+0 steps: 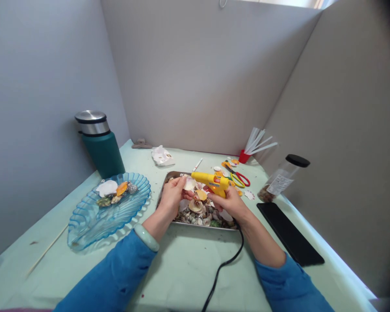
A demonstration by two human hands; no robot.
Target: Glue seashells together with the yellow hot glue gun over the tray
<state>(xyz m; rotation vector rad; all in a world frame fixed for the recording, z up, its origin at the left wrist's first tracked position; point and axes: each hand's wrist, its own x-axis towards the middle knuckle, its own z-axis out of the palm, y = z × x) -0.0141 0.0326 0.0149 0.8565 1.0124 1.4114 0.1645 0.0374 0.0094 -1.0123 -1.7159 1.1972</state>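
My left hand [173, 194] pinches a pale seashell [190, 183] above the left side of a metal tray. In my right hand [230, 202] is a yellow hot glue gun [211, 180], its nozzle pointing left, close to the shell. A small orange light glows on the gun's body, and its black cord [225, 263] trails down toward the table's front edge. Beneath both hands the tray [198, 225] holds many small shells, with larger scallop shells [195, 206] among them. Whether the nozzle touches the held shell I cannot tell.
A blue glass shell-shaped dish [97, 229] with several shells stands left, before a green bottle [104, 154]. Scissors [238, 177] and shells lie back right, near a red cup [244, 156] of glue sticks. A clear jar [277, 182] and a black slab [289, 234] sit right.
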